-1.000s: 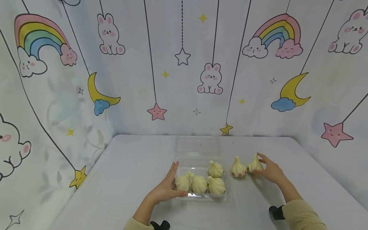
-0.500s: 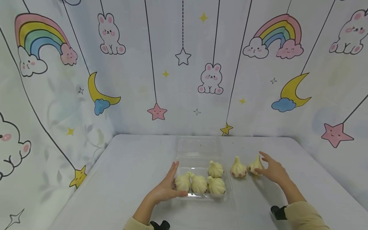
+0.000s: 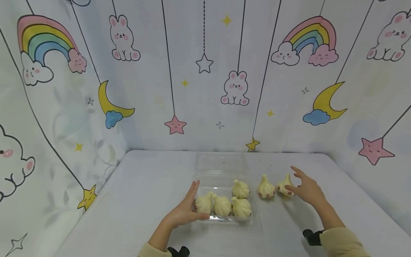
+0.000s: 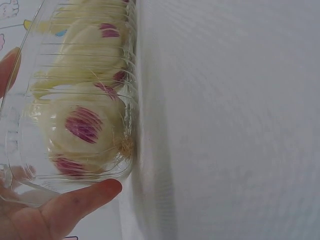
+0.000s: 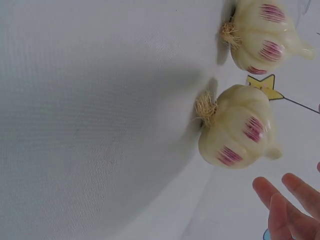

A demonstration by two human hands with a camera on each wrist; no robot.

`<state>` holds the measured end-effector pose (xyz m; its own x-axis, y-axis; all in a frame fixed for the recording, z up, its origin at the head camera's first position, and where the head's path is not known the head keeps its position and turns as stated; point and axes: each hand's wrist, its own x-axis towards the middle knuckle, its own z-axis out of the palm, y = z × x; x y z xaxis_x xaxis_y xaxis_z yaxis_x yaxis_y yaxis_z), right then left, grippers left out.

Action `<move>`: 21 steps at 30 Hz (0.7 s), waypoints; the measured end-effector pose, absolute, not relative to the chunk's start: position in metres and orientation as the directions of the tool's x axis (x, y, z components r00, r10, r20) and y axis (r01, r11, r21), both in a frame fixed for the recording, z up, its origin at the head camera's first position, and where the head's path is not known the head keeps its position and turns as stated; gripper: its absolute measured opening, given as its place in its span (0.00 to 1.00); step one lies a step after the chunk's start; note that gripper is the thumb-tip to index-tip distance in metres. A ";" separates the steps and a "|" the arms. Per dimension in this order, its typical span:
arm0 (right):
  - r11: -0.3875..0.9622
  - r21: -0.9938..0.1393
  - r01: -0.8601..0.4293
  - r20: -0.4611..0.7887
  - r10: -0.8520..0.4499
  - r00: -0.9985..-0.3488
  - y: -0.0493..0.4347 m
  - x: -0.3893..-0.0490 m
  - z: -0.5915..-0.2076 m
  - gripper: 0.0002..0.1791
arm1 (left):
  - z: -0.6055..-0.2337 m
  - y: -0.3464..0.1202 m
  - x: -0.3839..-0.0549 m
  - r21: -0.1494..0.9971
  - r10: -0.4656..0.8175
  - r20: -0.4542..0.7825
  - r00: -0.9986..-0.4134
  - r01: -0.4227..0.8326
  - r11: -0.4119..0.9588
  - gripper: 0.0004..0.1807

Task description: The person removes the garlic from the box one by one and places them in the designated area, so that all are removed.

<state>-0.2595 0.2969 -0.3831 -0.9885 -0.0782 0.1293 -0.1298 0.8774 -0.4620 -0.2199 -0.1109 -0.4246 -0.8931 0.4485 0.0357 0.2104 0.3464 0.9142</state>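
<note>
My left hand [image 3: 183,212] holds the near left corner of a clear plastic container [image 3: 221,218], the thumb along its front and the fingers by its left side. Several garlic bulbs [image 3: 222,205] sit inside, three in the front row and one behind at the right. In the left wrist view, purple patches mark the nearest bulb [image 4: 82,127] through the clear wall. My right hand [image 3: 307,189], fingers spread, is beside the right of two garlic bulbs [image 3: 282,187] standing on the table. The right wrist view shows a gap between that bulb [image 5: 237,127] and my fingertips [image 5: 262,185].
The other loose garlic bulb [image 3: 265,187] stands between the container and the right bulb. The container's hinged lid [image 3: 221,164] lies folded back at the far side. A white cloth covers the table [image 3: 151,178]; a printed curtain [image 3: 154,71] rises behind.
My right hand has let go of the right garlic bulb and drawn back slightly to the right; the bulb stays standing on the table. My left hand and the container have stayed put.
</note>
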 end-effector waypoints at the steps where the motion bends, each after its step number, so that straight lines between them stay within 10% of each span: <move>1: 0.876 -0.463 -0.134 0.136 -0.079 -0.987 0.296 -0.259 -0.383 0.45 | -0.425 -0.111 -0.220 0.915 0.450 0.035 -0.892 0.211 0.345 0.62; 21: 0.852 -0.495 -0.173 0.203 -0.080 -0.976 0.274 -0.249 -0.374 0.43 | -0.423 -0.111 -0.220 0.912 0.449 0.036 -0.893 0.213 0.351 0.62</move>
